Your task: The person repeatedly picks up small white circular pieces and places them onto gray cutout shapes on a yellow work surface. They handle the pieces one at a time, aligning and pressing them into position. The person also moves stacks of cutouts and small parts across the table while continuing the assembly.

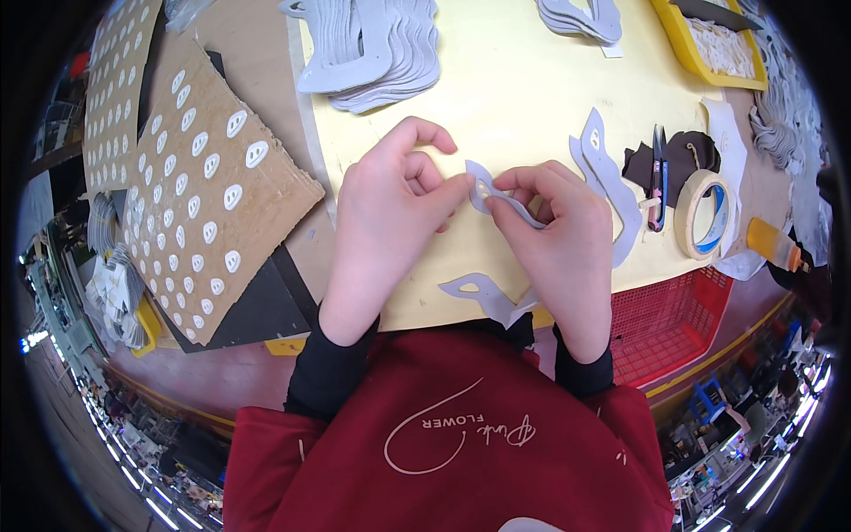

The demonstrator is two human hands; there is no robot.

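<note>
So both hands are up over the yellow mat on the bench (532, 106), pinching the same curvy grey cutout piece (501, 202) between them. Left hand (386, 230) has thumb and fingertips closed on its left end, right hand (554, 239) has its grip closed on the strip further right, so the piece sits in the air between the two, just above the mat. Another grey cutout (483, 295) lies flat near the mat's front edge, right under the wrists. Two more (612, 186) lie just right of the right hand, then small scissors (659, 173) and a roll of masking tape (705, 215). Off to the left there's a cardboard sheet (208, 191) covered in white oval bits, and a stack of grey cutouts (377, 53) sits at the top
</note>
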